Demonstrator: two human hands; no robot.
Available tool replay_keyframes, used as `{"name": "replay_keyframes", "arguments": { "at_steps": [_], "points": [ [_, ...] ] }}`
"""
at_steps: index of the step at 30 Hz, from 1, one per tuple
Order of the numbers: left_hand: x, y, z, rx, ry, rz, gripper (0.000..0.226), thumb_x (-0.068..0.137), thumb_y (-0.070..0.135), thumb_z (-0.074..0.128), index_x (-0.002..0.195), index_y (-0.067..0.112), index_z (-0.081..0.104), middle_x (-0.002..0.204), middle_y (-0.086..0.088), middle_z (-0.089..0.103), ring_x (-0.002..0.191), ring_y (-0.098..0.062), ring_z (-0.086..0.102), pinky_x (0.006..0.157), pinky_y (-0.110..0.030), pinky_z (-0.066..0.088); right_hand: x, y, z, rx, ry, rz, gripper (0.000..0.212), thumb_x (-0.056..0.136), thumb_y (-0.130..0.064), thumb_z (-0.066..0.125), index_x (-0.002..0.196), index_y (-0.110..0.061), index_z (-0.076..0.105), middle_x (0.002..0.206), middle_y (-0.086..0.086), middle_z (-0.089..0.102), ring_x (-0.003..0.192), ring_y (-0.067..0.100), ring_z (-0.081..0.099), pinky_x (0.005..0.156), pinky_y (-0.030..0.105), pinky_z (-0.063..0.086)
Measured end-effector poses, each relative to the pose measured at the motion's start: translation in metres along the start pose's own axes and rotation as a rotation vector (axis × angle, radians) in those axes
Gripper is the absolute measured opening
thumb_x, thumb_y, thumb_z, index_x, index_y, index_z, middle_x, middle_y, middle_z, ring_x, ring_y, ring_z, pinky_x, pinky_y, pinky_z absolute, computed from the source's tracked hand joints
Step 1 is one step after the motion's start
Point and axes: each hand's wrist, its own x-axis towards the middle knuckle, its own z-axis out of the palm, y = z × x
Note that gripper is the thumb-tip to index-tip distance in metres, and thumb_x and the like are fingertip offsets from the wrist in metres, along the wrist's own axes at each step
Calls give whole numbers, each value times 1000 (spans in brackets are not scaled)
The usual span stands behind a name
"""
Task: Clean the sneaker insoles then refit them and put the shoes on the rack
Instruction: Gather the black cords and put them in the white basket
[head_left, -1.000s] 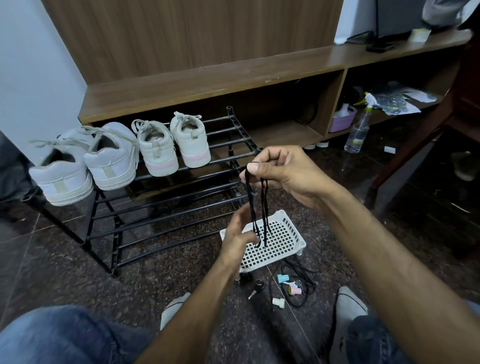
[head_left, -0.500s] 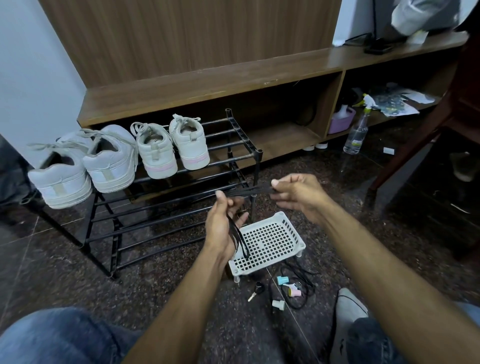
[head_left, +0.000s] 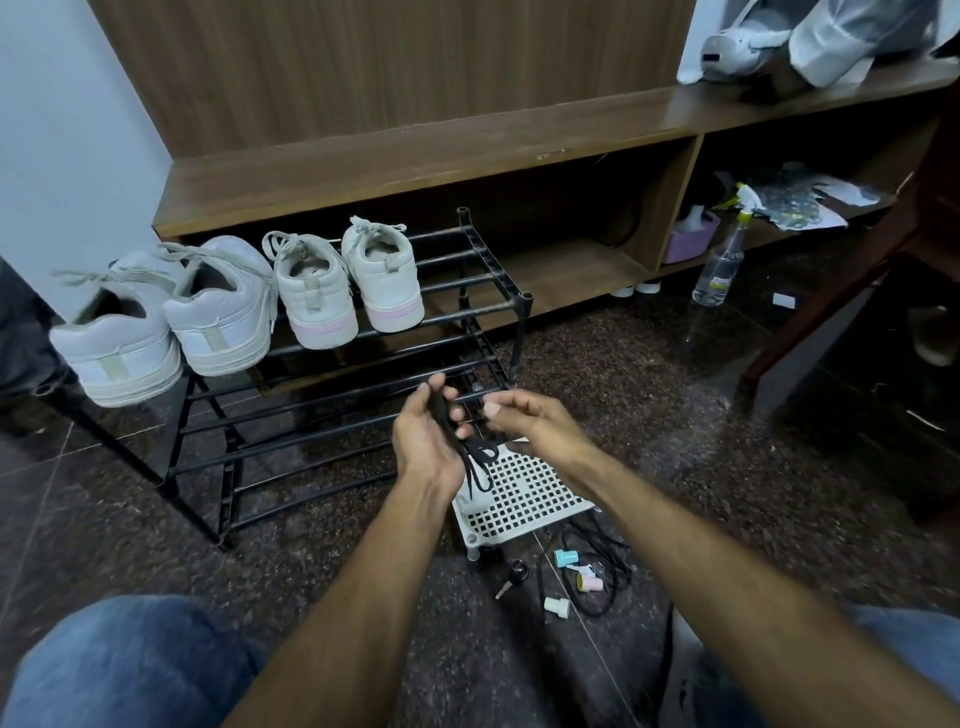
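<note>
Here, left hand (head_left: 428, 441) grips bunched black shoelace (head_left: 470, 462) above white perforated tray (head_left: 524, 501); right hand (head_left: 524, 423), fingers curled, pinches lace's other end. Four white sneakers (head_left: 311, 291) sit on black rack (head_left: 483, 254) top tier, heels outward.

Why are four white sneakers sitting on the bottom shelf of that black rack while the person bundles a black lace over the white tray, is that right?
Not quite. The head view shows the four white sneakers on the top shelf of the black rack, not the bottom one. The rest holds: the left hand grips the black lace over the white tray.
</note>
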Motion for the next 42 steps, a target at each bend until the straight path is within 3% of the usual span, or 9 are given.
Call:
{"name": "replay_keyframes", "arguments": {
  "at_steps": [4, 8, 12, 15, 22, 28, 33, 37, 42],
  "points": [
    [0, -12, -4, 106, -31, 23, 23, 103, 16, 39, 95, 12, 60, 78, -1, 60, 71, -14, 61, 61, -29, 53, 9, 10, 17, 7, -54, -17, 26, 98, -30, 54, 122, -26, 62, 116, -8, 67, 100, 3, 61, 90, 26, 48],
    [9, -25, -12, 190, -32, 30, 19, 101, 10, 44, 96, 10, 63, 94, -5, 62, 103, -22, 56, 102, -40, 47, 24, 29, 26, -109, -26, -42, 44, 98, -24, 55, 141, -19, 47, 127, -13, 53, 119, 2, 49, 100, 18, 37],
    [20, -38, -20, 281, -20, -5, 19, 100, 10, 45, 96, 9, 64, 88, -4, 69, 91, -18, 61, 90, -30, 50, 37, 55, 30, -220, 100, -31, 35, 95, -26, 59, 129, -15, 59, 120, -1, 65, 112, 13, 59, 100, 32, 46],
    [33, -54, -31, 311, 9, -49, 20, 101, 10, 45, 96, 8, 64, 88, -5, 70, 86, -15, 63, 89, -28, 51, 47, 78, 32, -296, 115, -29, 11, 93, -23, 59, 84, -19, 64, 80, -1, 64, 75, 11, 59, 72, 36, 49],
    [78, -92, -71, 573, 55, -190, 21, 99, 12, 50, 101, 7, 70, 106, -5, 70, 100, -13, 61, 87, -25, 43, 79, 134, 9, -425, 61, 184, 40, 93, -22, 61, 55, -22, 49, 52, -6, 48, 48, 8, 42, 52, 28, 32],
    [116, -118, -133, 1207, 180, -32, 11, 92, 16, 60, 93, 20, 71, 110, -6, 70, 101, -23, 64, 79, -23, 45, 129, 180, -56, -638, 179, 372, 21, 93, -22, 59, 76, -13, 68, 81, 9, 68, 83, 27, 67, 75, 32, 53],
    [142, -135, -164, 1488, 320, -187, 42, 89, 32, 61, 129, 21, 54, 122, -10, 64, 111, -33, 60, 91, -40, 50, 157, 204, -86, -1050, 294, 446, 27, 95, -29, 52, 111, -10, 64, 111, 15, 66, 102, 34, 63, 85, 40, 51],
    [149, -146, -170, 1520, 383, -216, 36, 89, 30, 60, 124, 22, 57, 120, -10, 65, 110, -33, 61, 87, -38, 48, 153, 238, -80, -1338, -24, 317, 56, 95, -23, 43, 148, -16, 26, 158, 4, 20, 141, 28, 30, 109, 49, 35],
    [152, -149, -172, 1481, 422, -198, 30, 88, 27, 62, 118, 22, 64, 115, -12, 68, 106, -33, 63, 85, -37, 50, 145, 267, -82, -1447, -178, 295, 56, 103, -34, 25, 152, -9, 17, 162, 1, 5, 149, 19, 5, 120, 47, 9]
  ]
}}
